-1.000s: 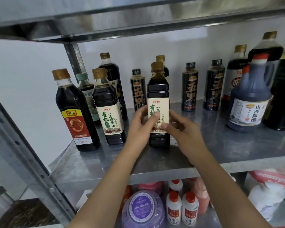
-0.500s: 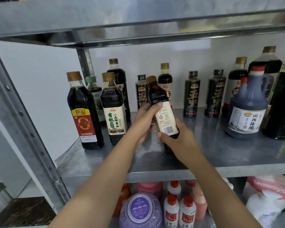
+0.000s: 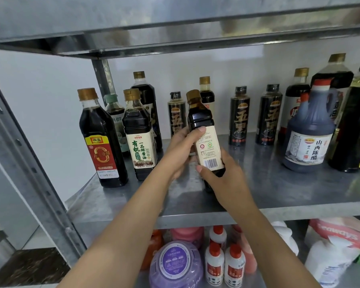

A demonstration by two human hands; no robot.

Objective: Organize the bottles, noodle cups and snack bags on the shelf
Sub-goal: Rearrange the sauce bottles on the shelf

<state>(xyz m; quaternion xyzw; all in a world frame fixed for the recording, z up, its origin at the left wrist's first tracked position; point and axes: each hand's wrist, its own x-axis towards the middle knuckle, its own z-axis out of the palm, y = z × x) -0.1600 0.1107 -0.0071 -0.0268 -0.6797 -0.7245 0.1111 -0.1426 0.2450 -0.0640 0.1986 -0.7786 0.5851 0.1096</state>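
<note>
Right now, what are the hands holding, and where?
A dark sauce bottle: left hand grips its upper body at the label's top, right hand its lower body beside the barcode.

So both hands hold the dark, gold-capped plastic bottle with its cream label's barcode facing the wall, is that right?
Not quite: the head view shows the barcode facing the camera; the left hand and right hand do hold the dark gold-capped bottle.

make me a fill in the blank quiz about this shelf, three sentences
1. The left hand and right hand grip one dark bottle, whose label facing the camera shows a ____.
2. That bottle's cap leans toward the person's ____.
3. The handled vinegar jug has a ____ cap.

Missing words: barcode; left; red.
</note>
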